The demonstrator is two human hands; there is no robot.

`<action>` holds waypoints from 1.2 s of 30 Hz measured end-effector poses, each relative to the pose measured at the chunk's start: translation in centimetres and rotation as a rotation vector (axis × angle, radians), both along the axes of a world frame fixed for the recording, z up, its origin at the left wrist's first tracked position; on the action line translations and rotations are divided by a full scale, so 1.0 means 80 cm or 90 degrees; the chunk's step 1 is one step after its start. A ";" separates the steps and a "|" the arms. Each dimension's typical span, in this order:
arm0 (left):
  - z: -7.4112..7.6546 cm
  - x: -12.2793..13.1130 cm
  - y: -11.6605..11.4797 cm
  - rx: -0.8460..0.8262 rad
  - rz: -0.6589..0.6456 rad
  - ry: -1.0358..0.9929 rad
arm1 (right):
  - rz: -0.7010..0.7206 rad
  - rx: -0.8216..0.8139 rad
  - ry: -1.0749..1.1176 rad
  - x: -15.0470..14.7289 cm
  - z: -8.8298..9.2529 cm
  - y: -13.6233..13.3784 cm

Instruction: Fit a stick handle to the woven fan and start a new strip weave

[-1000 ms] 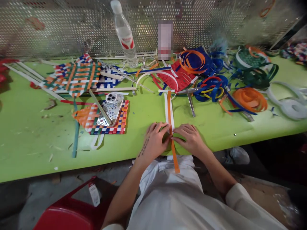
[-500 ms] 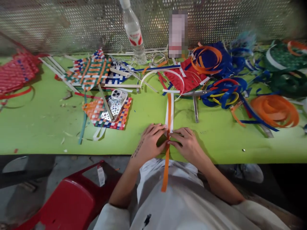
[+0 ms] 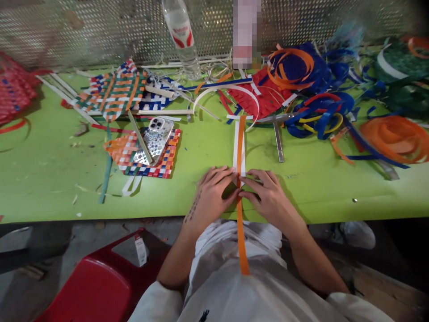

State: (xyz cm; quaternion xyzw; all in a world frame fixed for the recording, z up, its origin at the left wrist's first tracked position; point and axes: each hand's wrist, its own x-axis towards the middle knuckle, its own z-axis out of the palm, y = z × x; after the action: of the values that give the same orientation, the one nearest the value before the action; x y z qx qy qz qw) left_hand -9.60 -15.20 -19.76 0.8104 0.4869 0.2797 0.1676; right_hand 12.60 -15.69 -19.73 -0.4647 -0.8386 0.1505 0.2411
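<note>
An orange strip (image 3: pixel 240 143) runs lengthwise over white strips (image 3: pixel 236 152) on the green table, and its near end hangs past the edge in front of my shirt. My left hand (image 3: pixel 216 190) grips the orange strip from the left, thumb and fingertips pressed to it. From the right, my right hand (image 3: pixel 268 197) pinches the same strip, its fingertips facing those of the left. The fingers hide the spot where the strips meet. A short white strip (image 3: pixel 238 117) lies crosswise at the far end.
Left of my hands, a phone (image 3: pixel 156 138) rests on a woven multicoloured piece (image 3: pixel 170 154). Scissors (image 3: pixel 278 138) lie at the right, near coiled blue strips (image 3: pixel 321 120) and an orange coil (image 3: pixel 395 138). A water bottle (image 3: pixel 182 38) stands by the perforated panel. A red stool (image 3: pixel 94 286) is below left.
The view has shifted a little, so the table items sit higher in the picture. The near tail of the orange strip has swung to the right. Both hands keep their hold.
</note>
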 end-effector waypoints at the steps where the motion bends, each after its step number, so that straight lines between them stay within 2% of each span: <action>1: 0.000 0.000 0.000 -0.004 -0.001 -0.001 | -0.004 0.000 -0.004 0.000 0.000 -0.001; 19: -0.006 0.001 -0.004 0.023 0.012 -0.008 | -0.010 -0.017 0.001 -0.001 -0.002 -0.001; 24: -0.003 0.004 -0.007 0.048 -0.001 -0.001 | -0.009 -0.018 -0.006 -0.002 -0.002 0.000; 29: 0.000 0.010 -0.012 0.028 -0.041 -0.018 | -0.009 -0.017 -0.017 0.001 -0.001 -0.001; 36: 0.003 0.014 -0.015 0.063 -0.040 0.023 | -0.012 -0.047 -0.017 -0.002 0.003 0.003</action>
State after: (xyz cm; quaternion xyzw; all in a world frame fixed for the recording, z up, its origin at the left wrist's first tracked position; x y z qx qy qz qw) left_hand -8.51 -16.43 -19.50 0.8374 0.4498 0.2833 0.1275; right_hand 12.46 -15.43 -19.47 -0.4830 -0.8313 0.1731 0.2137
